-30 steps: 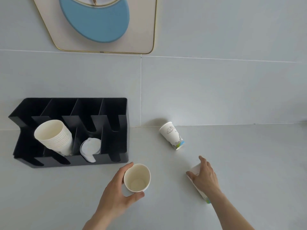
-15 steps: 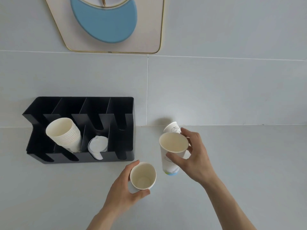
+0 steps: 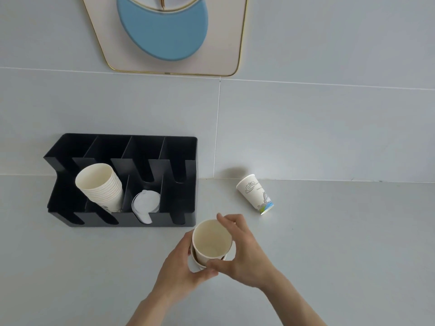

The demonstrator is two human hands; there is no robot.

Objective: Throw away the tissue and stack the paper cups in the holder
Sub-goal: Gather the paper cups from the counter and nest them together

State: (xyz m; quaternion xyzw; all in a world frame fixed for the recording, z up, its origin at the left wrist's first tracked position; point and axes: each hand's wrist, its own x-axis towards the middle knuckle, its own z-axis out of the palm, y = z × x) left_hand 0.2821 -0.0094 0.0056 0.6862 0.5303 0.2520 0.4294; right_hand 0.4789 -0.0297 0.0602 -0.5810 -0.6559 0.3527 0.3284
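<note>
Nesting one cup (image 3: 211, 241) into another, both hands clamped on them, left hand (image 3: 181, 267) and right hand (image 3: 247, 255); next they'd go to the holder (image 3: 179, 149) upper left, I guess.

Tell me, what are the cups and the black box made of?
The cup lying on the counter looks like thin paper: matte white with a printed drawing. The stack of cups looks the same, with thin rolled rims. The black holder seems to be plastic: smooth, slightly shiny flat panels, though painted metal can't be ruled out.

Two bare forearms, sleeveless to the frame's edge; left hand (image 3: 181, 267) and right hand (image 3: 244, 255) ungloved, ringless
</note>
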